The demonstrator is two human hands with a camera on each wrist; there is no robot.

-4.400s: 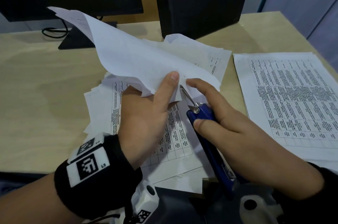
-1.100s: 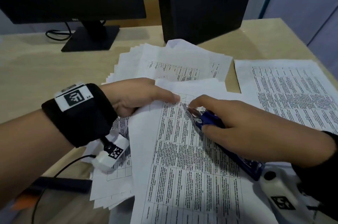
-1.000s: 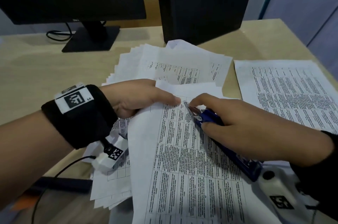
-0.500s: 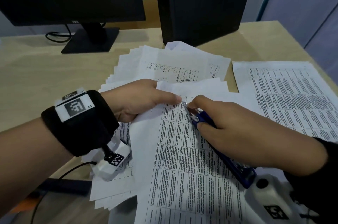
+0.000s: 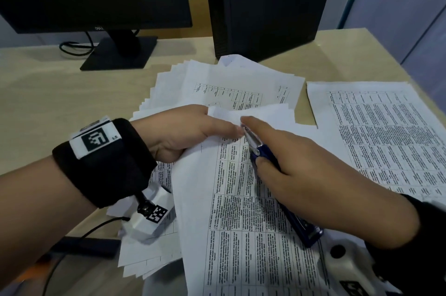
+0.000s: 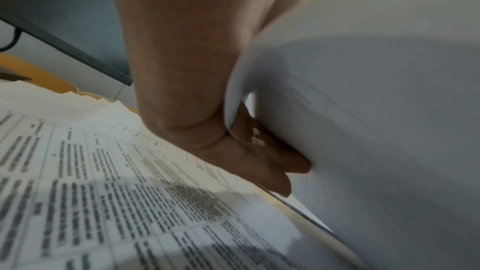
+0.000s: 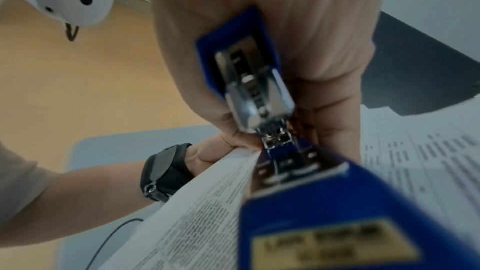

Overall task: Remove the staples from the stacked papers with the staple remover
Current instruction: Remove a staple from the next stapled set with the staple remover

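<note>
A stapled set of printed papers [image 5: 241, 211] lies in front of me on a loose pile of sheets. My left hand [image 5: 193, 131] pinches its top corner, thumb on top and fingers curled under the sheets [image 6: 259, 151]. My right hand [image 5: 301, 167] grips the blue staple remover [image 5: 272, 170], forefinger stretched along the top. Its metal tip [image 5: 248, 132] sits at that corner, right beside my left thumb. In the right wrist view the metal nose [image 7: 270, 130] meets the paper edge [image 7: 228, 171]. The staple itself is hidden.
A second stack of printed sheets [image 5: 386, 131] lies to the right. Fanned loose pages [image 5: 217, 85] lie behind my hands. A monitor stand [image 5: 118, 54] and a black computer tower [image 5: 265, 5] stand at the back of the wooden desk [image 5: 60, 102].
4.4 s ago my left hand held the sheets raised; they now lie flat. Over the last second the corner has lifted slightly and the remover's tip has pushed closer to my left thumb.
</note>
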